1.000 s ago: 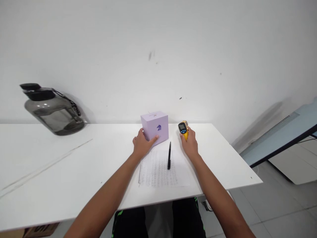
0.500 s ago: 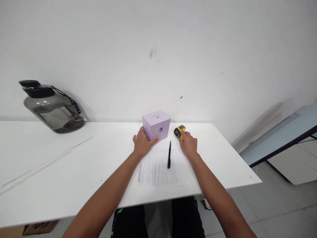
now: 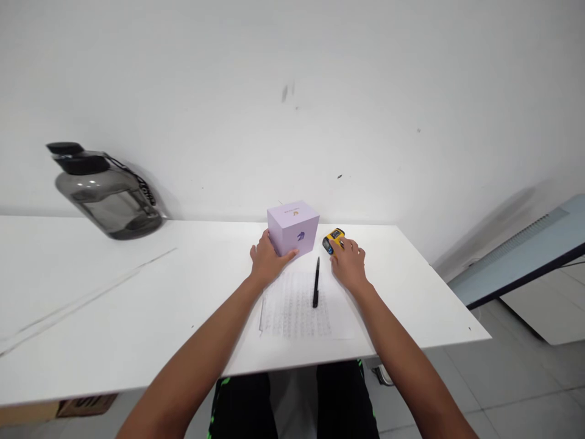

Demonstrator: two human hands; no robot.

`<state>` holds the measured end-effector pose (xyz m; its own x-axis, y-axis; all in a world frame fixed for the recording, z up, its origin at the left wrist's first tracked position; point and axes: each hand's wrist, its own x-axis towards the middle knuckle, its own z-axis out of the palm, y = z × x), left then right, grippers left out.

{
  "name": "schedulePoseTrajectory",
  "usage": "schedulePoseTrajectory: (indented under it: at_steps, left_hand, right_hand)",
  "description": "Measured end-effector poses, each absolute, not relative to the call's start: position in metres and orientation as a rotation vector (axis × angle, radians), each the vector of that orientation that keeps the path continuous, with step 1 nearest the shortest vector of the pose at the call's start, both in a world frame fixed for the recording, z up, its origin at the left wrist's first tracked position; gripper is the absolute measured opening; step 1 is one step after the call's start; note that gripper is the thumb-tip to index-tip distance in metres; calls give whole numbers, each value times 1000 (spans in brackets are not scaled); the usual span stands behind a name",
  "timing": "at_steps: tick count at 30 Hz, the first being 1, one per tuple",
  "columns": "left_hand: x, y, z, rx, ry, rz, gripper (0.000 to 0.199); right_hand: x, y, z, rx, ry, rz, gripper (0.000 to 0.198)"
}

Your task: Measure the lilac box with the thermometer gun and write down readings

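Note:
A lilac box (image 3: pixel 294 231) stands on the white table close to the wall. Around its left front corner curls my left hand (image 3: pixel 266 261), thumb against the front face and fingers along the left side. To the right of the box is a yellow and black infrared thermometer (image 3: pixel 335 235), its small display facing me. My right hand (image 3: pixel 349 261) grips it from the near side, hiding its handle. Between my forearms lies a sheet of paper (image 3: pixel 292 314) covered in writing, with a black pen (image 3: pixel 316 283) resting on it.
At the table's back left stands a grey translucent water bottle (image 3: pixel 109 198) with a black lid. The white table (image 3: pixel 114 317) ends at a right edge, beyond which a light blue panel (image 3: pixel 525 250) slants. Underneath the left front edge is a cardboard box (image 3: pixel 86 405).
The view has shifted slightly, so everything appears a little farther right and up. My right-hand fingers now reach farther over the thermometer. My left hand stays on the box.

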<state>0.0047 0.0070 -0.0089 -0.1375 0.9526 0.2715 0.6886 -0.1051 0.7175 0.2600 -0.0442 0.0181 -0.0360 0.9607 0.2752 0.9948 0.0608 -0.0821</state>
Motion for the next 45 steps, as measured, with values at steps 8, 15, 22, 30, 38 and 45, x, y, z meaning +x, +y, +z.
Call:
schedulePoseTrajectory:
  at_steps: [8,15,22,30,38,45]
  left_hand:
    - [3,6,-6,1796,1803,1027,112]
    - [7,3,0,1758,1786,1022,111]
    - [12,0,3,1727,1767,1063,111]
    - [13,-2,7,1753,1780,1029,111]
    - [15,-1,5,1785,1789,1036,111]
    - [15,1,3,1773,1805,1023,118]
  right_hand:
    - [246,-53,3,-1240,-2551,-163,25]
    - [261,-62,34,-1384,-2304,218,30]
    - [285,-70,18,-1425,-1813,338,59]
    - [266,-64,2,-1301,-1408,630,82]
    - [269,-58,0,-1408,-1530,807,52]
    - [270,-59,3,-1438,-1575,734,59]
